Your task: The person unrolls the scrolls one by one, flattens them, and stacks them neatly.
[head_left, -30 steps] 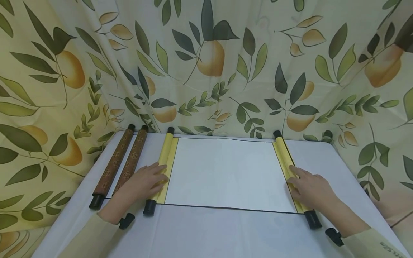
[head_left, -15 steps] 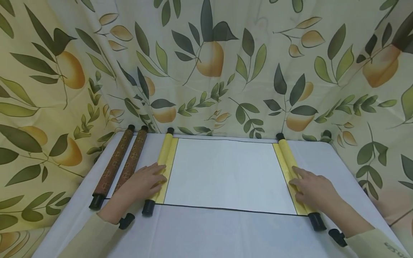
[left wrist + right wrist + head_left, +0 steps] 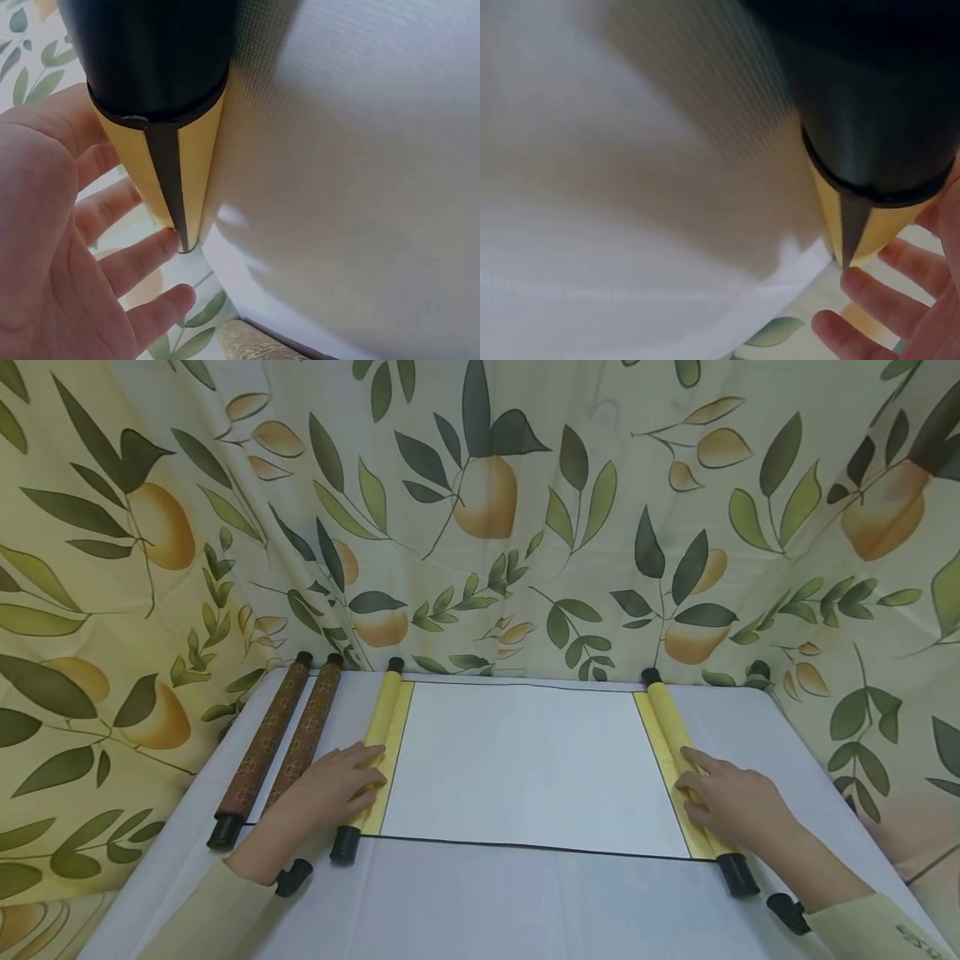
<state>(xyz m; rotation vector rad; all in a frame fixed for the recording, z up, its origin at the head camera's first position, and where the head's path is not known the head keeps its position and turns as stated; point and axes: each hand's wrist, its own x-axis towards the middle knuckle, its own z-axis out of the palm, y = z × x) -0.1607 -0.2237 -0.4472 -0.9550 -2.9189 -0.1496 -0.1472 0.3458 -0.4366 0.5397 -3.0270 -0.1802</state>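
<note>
A partly unrolled hanging scroll with a blank white middle, yellow borders and black edge lines lies flat on the table. My left hand rests on its left yellow roller, fingers spread over the top. On the right roller lies my right hand, fingertips on the yellow cloth. Both wrist views look along the rollers from their black end knobs. The left wrist view shows loosely extended fingers against the roller's side. In the right wrist view, relaxed fingers reach the other roller.
Two brown patterned scrolls lie side by side at the table's left, partly behind my left hand and forearm. A white cloth covers the table. Behind it hangs a curtain printed with fruit and leaves.
The right roller, with my right hand on it, has shifted slightly to the right and widened the blank sheet a little. My left hand has barely moved.
</note>
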